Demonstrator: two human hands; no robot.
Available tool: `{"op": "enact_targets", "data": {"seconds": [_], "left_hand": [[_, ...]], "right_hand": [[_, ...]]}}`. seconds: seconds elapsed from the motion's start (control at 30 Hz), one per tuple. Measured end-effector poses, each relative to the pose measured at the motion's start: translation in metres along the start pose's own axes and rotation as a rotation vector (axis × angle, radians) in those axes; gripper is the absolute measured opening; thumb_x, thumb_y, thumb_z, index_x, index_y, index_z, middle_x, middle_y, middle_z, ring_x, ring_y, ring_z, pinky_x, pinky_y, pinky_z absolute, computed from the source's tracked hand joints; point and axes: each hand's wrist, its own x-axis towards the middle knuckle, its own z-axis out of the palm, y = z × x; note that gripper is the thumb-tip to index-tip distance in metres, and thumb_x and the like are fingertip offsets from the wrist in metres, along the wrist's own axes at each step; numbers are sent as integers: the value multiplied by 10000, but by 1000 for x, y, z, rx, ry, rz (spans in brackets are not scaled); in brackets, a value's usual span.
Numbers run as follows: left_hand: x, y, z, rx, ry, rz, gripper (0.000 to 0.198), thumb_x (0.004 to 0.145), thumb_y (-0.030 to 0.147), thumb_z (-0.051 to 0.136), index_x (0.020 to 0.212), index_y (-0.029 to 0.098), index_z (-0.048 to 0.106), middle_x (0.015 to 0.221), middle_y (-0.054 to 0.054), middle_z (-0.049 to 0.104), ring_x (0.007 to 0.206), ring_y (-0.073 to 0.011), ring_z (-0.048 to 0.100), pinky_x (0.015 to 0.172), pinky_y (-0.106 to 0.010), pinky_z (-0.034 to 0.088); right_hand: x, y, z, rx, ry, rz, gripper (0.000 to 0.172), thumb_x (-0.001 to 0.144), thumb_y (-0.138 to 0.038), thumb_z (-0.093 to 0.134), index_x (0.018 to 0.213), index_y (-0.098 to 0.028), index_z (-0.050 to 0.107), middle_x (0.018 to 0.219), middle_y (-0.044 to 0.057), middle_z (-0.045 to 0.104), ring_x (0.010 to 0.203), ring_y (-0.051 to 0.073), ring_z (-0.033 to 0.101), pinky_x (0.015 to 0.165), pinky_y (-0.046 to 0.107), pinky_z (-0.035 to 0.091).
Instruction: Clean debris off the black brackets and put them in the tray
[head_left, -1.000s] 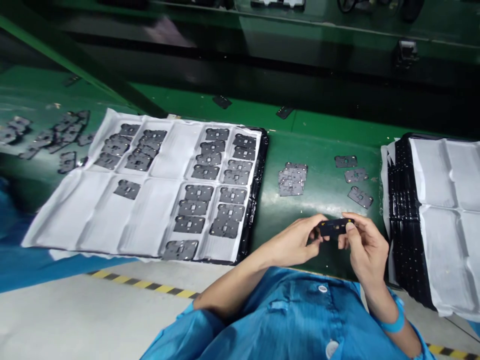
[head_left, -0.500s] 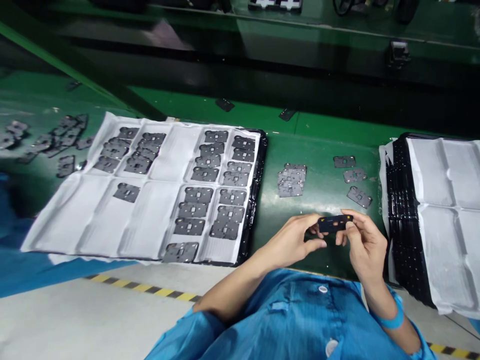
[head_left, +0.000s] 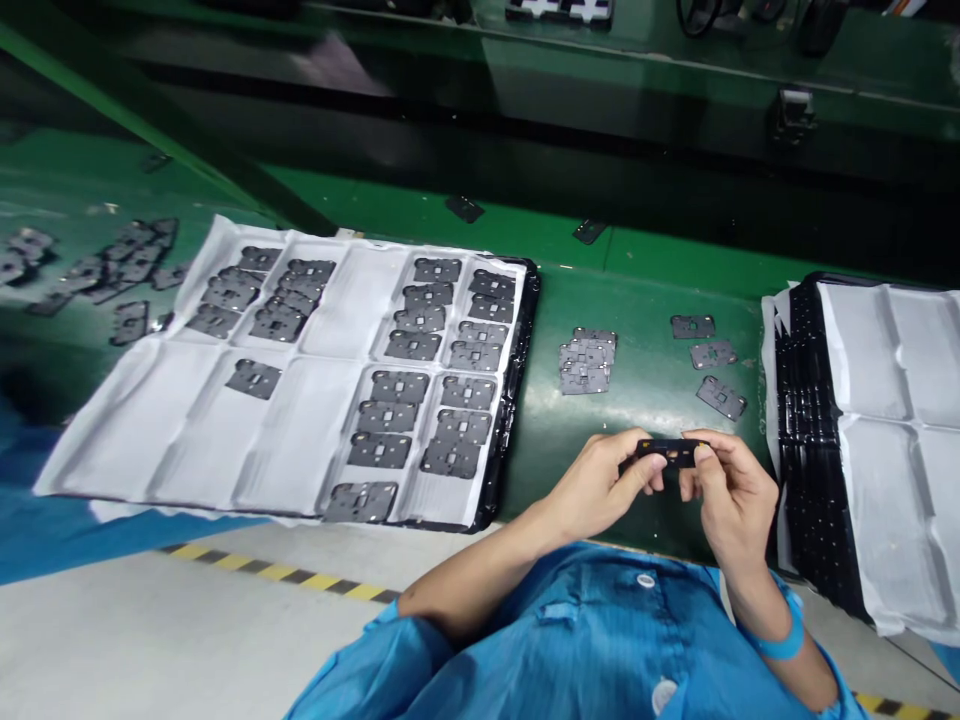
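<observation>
Both hands are pinched shut on one small part above the near edge of the green surface: the left hand grips its left end between thumb and fingertips, and the right hand grips its right end the same way.

To the left lies a wide black tray lined with a white sheet, with rows of flat grey plates overlapping in its compartments. At the right edge a stack of black trays stands under another white sheet. Between them, on the bare surface, sit a small pile of plates and three loose plates, well apart from the hands.

The dark plate is thin, flat and oblong. It is held level and seen nearly edge-on, clear of the surface. It looks almost black, with small cut-out holes along its length.
</observation>
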Motion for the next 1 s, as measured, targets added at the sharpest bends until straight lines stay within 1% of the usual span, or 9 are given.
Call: {"op": "enact_targets", "data": {"seconds": [0.17,0.37,0.63,0.83,0.9,1.0], "left_hand": [[0,0,-1,-14,9,-16,325,1089,356,539,827,178,614,749,-13,695,687,-132,682,701,-233,517],[-3,3,-3,77,-30,-32,380,1100,355,496,765,192,574,644,26,614,586,-115,603,633,-238,440],[-4,6,-4,141,-42,-36,385,1103,386,462,766,207,511,646,45,534,582,-111,501,605,-257,351],[-4,3,-3,189,-52,-59,375,1100,407,457,780,212,481,657,52,474,590,-114,433,598,-273,297],[-4,2,-1,186,-50,-68,375,1100,416,457,786,213,479,661,50,471,598,-117,429,596,-273,294],[-5,1,1,147,-53,-69,371,1100,433,448,805,212,487,683,43,473,613,-121,438,599,-272,308]], "right_hand": [[1,-2,0,-11,-27,-14,186,1065,-327,636,1080,-205,775,685,-23,658,498,110,599,490,223,503],[0,-1,1,-24,-13,1,215,1065,-374,652,1048,-200,776,636,-36,619,456,103,558,452,218,459],[2,-3,-1,13,-53,38,245,1070,-396,654,1023,-190,777,594,-46,583,450,95,543,449,203,431],[2,2,0,95,-16,124,271,1036,-441,703,964,-186,762,578,-65,516,438,71,429,417,185,345],[3,6,0,129,-20,169,292,1021,-464,719,954,-182,753,600,-62,523,439,63,395,408,184,319],[4,10,-1,173,-47,234,303,1018,-475,721,956,-179,742,614,-62,523,438,60,382,403,184,298]]}}
